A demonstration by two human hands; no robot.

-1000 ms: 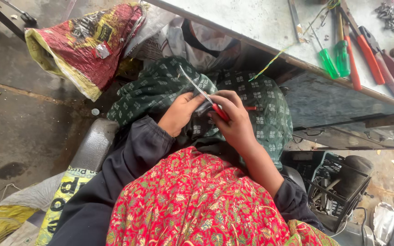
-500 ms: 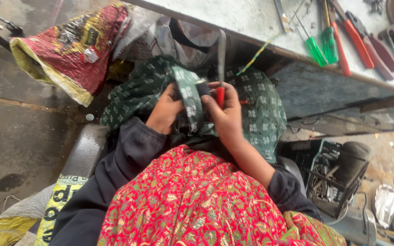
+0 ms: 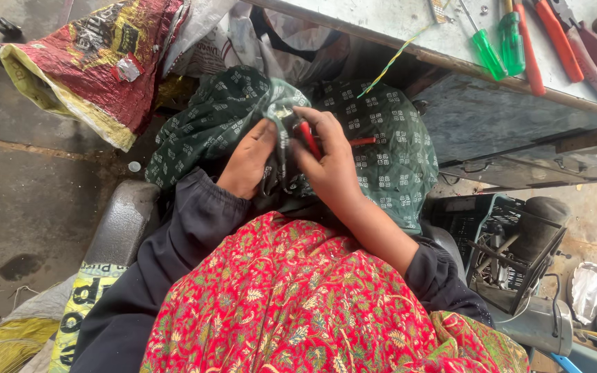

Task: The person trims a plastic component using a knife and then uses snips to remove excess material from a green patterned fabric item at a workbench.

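Observation:
My right hand (image 3: 329, 162) grips a tool with a red handle (image 3: 307, 138) over my lap; its metal end is wrapped in the green patterned cloth (image 3: 229, 114). My left hand (image 3: 249, 160) holds a fold of that same cloth around the tool, fingers pressed against it. Both hands touch each other at the cloth. The cloth spreads over my knees (image 3: 388, 148). The tool's tip is hidden inside the fabric.
A grey workbench (image 3: 409, 27) runs along the top with green screwdrivers (image 3: 492, 45) and red-handled pliers (image 3: 554, 38). A red and yellow sack (image 3: 84, 65) lies at the upper left. A black crate (image 3: 499, 249) with parts stands at the right on the concrete floor.
The tool's metal blade stood up bare before; now it is buried in the cloth. My left hand has pulled the fabric over it.

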